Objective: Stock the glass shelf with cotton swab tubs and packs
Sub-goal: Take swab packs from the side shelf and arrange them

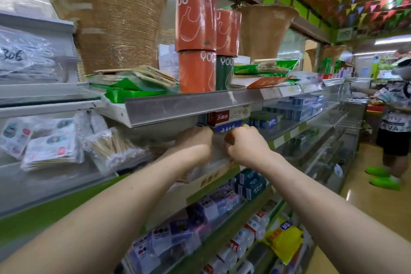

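Both my arms reach under the metal shelf edge (178, 107) to the glass shelf (51, 184). My left hand (195, 141) and my right hand (243, 143) are curled close together, gripping a clear plastic pack (219, 151) between them; its contents are blurred. My left fingertips are hidden under the shelf edge. To the left on the glass lies a clear bag of wooden-stick cotton swabs (113, 148), and beyond it a pile of flat swab packs (51, 147).
Orange and green rolls (195, 51) and green packets stand on the metal shelf above. Toothpaste boxes (226, 121) sit just behind my hands. Lower shelves hold small packs (200, 218) and a yellow packet (284, 238). A person (395, 118) stands in the aisle at right.
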The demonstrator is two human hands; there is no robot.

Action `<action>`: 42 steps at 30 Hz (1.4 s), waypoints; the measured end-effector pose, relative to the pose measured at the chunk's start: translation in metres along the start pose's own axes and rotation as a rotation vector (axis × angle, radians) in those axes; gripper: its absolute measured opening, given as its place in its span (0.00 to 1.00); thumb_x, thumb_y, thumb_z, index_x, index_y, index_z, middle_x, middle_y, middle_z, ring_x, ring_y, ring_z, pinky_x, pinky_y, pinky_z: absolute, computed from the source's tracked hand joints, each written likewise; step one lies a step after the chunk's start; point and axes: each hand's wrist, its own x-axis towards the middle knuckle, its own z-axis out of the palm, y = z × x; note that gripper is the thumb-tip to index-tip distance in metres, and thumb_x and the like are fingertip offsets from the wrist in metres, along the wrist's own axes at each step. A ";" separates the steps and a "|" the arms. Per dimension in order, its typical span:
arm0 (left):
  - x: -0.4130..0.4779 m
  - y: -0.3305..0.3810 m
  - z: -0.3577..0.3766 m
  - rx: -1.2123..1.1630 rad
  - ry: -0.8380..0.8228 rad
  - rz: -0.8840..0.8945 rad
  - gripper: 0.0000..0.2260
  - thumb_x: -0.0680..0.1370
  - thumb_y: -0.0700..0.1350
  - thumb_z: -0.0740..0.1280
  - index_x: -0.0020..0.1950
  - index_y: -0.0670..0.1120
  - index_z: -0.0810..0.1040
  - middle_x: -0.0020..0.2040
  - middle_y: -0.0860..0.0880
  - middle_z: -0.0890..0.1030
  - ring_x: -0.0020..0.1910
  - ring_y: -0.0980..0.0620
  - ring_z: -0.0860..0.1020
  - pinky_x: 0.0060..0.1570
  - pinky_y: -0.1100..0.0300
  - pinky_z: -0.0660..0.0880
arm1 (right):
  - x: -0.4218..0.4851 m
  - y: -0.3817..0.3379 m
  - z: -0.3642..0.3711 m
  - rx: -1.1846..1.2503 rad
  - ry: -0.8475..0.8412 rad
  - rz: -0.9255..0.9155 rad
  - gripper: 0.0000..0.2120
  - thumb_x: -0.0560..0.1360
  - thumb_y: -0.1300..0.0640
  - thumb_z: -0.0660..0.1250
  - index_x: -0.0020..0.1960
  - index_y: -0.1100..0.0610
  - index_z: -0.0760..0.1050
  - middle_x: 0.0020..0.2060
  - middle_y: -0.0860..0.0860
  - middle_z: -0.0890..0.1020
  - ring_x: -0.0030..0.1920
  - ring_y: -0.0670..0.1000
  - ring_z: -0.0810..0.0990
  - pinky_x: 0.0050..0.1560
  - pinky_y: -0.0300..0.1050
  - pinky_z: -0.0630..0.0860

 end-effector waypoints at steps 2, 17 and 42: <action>0.005 0.001 0.004 -0.006 -0.027 -0.012 0.02 0.75 0.43 0.65 0.43 0.47 0.77 0.42 0.47 0.79 0.41 0.46 0.78 0.42 0.54 0.75 | 0.008 0.009 0.003 -0.011 0.002 -0.012 0.15 0.77 0.54 0.64 0.62 0.57 0.75 0.61 0.58 0.73 0.62 0.59 0.69 0.62 0.54 0.71; 0.014 -0.015 0.001 0.059 -0.048 -0.105 0.05 0.75 0.47 0.66 0.47 0.48 0.78 0.48 0.48 0.80 0.46 0.47 0.77 0.45 0.55 0.75 | 0.059 0.041 0.020 -0.060 -0.267 0.020 0.29 0.76 0.53 0.66 0.73 0.54 0.60 0.71 0.60 0.60 0.67 0.63 0.69 0.64 0.55 0.72; -0.045 -0.006 -0.037 -0.185 -0.058 -0.049 0.29 0.70 0.52 0.74 0.68 0.52 0.67 0.57 0.52 0.74 0.52 0.51 0.76 0.53 0.56 0.76 | 0.029 0.012 -0.006 0.825 -0.314 -0.041 0.25 0.75 0.39 0.57 0.56 0.60 0.75 0.43 0.57 0.85 0.37 0.54 0.83 0.34 0.45 0.78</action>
